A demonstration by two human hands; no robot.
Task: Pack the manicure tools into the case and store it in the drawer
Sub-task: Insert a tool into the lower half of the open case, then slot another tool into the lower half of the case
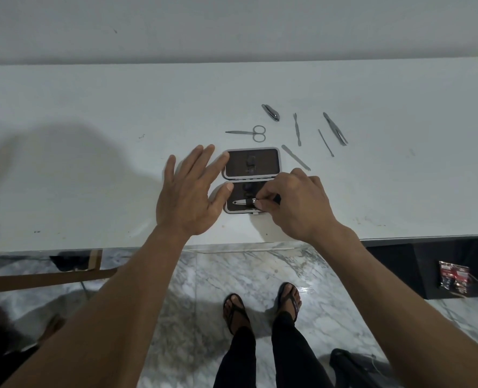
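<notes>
Altogether six tools (297,129) loose, one clipper (243,202) in case (277,161).

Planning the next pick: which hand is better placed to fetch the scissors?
Probably the left hand: it is open and free beside the case, while the right hand is busy seating a tool there. The scissors lie just beyond the case.

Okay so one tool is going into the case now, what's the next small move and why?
Probably seat the clipper fully under its strap with the right hand, since its fingers are pinching it there while the left hand steadies the open case. Then reach for the flat file, the nearest loose tool.
</notes>
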